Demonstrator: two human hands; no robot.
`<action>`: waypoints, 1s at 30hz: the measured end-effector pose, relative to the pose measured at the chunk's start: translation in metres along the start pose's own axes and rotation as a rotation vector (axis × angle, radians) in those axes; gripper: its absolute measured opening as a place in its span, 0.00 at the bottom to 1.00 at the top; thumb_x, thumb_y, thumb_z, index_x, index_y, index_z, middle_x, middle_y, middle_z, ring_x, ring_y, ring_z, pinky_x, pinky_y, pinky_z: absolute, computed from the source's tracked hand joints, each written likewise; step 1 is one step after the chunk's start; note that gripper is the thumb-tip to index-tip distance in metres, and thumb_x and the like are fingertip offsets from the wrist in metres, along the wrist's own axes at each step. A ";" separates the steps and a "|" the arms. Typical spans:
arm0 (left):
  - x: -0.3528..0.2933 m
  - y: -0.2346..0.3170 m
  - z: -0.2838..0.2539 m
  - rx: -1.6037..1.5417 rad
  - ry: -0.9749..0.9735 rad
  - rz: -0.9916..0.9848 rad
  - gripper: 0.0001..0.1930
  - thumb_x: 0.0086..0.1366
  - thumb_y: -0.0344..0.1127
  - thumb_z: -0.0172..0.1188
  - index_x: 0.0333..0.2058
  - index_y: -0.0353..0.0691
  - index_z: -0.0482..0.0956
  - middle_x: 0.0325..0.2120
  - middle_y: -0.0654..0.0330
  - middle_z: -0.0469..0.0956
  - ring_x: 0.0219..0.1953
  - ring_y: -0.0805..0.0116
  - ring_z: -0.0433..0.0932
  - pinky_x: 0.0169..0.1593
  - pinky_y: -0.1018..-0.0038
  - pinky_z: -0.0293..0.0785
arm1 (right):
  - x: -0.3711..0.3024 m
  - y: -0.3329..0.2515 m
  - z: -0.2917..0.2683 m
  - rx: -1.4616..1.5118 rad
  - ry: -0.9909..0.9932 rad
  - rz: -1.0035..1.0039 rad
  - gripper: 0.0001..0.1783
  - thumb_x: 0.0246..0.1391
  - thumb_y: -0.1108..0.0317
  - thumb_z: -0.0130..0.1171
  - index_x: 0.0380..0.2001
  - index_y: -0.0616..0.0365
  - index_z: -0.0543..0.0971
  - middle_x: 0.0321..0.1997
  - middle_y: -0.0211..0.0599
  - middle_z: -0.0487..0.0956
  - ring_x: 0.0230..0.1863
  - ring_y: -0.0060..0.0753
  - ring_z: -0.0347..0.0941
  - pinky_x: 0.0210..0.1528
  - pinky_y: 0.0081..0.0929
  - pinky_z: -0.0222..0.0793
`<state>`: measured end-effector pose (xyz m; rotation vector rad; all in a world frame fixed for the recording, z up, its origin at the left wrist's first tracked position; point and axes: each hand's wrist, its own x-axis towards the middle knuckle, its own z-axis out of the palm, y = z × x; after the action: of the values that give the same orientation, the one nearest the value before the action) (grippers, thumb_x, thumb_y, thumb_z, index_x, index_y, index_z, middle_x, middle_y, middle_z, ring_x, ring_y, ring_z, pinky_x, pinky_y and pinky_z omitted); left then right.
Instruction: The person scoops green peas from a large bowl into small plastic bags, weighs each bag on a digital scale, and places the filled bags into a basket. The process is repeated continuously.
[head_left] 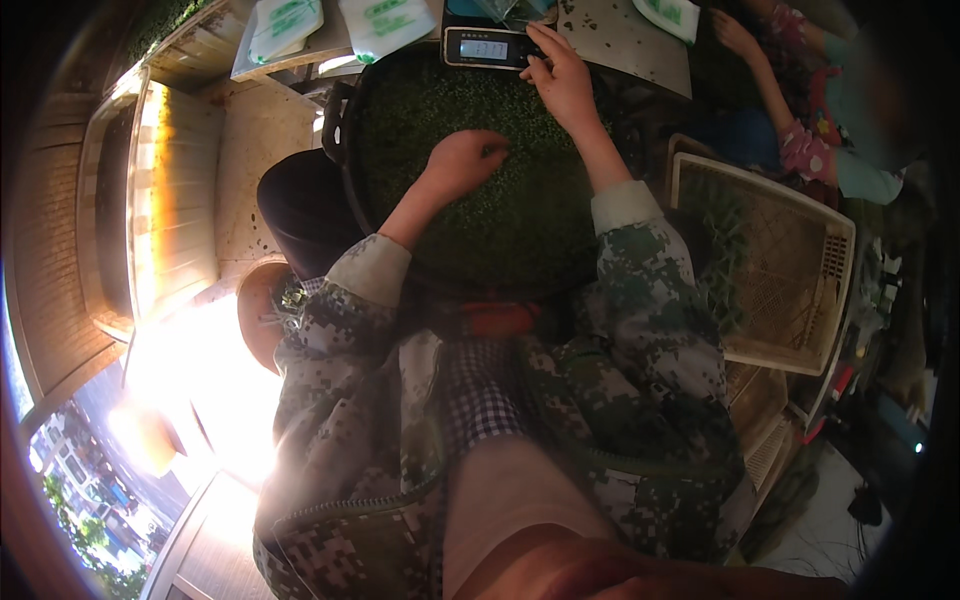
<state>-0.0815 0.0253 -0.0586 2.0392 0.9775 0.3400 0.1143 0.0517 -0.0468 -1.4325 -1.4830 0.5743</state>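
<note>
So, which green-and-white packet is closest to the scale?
The middle packet, just left of the scale. The left packet sits farther out, and the right packet is past the right hand.

One scale, one basin, two camouflage sleeves

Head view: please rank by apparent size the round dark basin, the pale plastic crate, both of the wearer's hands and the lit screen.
Largest to smallest:
1. Round dark basin
2. Pale plastic crate
3. Left hand and right hand: too alike to rank
4. Lit screen
</note>
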 end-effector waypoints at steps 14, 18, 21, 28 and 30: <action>-0.002 -0.001 -0.003 -0.021 0.023 -0.009 0.12 0.56 0.40 0.57 0.37 0.44 0.81 0.34 0.54 0.79 0.37 0.55 0.78 0.41 0.64 0.74 | 0.022 0.012 0.002 -0.459 0.175 -0.128 0.13 0.59 0.58 0.52 0.43 0.46 0.79 0.26 0.31 0.78 0.26 0.35 0.75 0.26 0.37 0.70; -0.003 -0.004 -0.003 -0.002 0.018 -0.015 0.12 0.56 0.40 0.57 0.37 0.44 0.81 0.34 0.54 0.79 0.38 0.54 0.78 0.41 0.63 0.74 | 0.030 0.013 0.013 -0.460 0.266 -0.230 0.12 0.57 0.57 0.54 0.40 0.49 0.79 0.22 0.34 0.77 0.23 0.41 0.73 0.23 0.40 0.68; -0.004 -0.002 -0.002 -0.020 0.034 -0.014 0.12 0.56 0.40 0.57 0.37 0.44 0.81 0.34 0.53 0.79 0.38 0.54 0.78 0.41 0.63 0.73 | 0.039 0.007 0.021 -0.626 0.261 -0.117 0.12 0.56 0.57 0.55 0.37 0.52 0.79 0.20 0.36 0.77 0.22 0.41 0.73 0.23 0.40 0.68; -0.005 0.004 -0.007 -0.004 -0.007 -0.029 0.13 0.57 0.38 0.57 0.40 0.41 0.80 0.37 0.53 0.79 0.37 0.56 0.79 0.42 0.67 0.74 | 0.040 0.018 0.025 -0.515 0.240 -0.052 0.12 0.53 0.57 0.59 0.30 0.53 0.77 0.19 0.36 0.75 0.23 0.39 0.73 0.25 0.40 0.70; -0.004 0.000 -0.006 -0.002 -0.010 -0.024 0.13 0.57 0.38 0.57 0.40 0.41 0.80 0.37 0.53 0.79 0.38 0.56 0.79 0.42 0.66 0.74 | 0.031 0.019 0.023 -0.359 0.271 -0.099 0.11 0.51 0.57 0.61 0.29 0.53 0.77 0.21 0.36 0.75 0.24 0.38 0.73 0.27 0.40 0.70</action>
<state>-0.0873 0.0250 -0.0544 2.0240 0.9943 0.3171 0.1090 0.0913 -0.0634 -1.6245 -1.4749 0.0457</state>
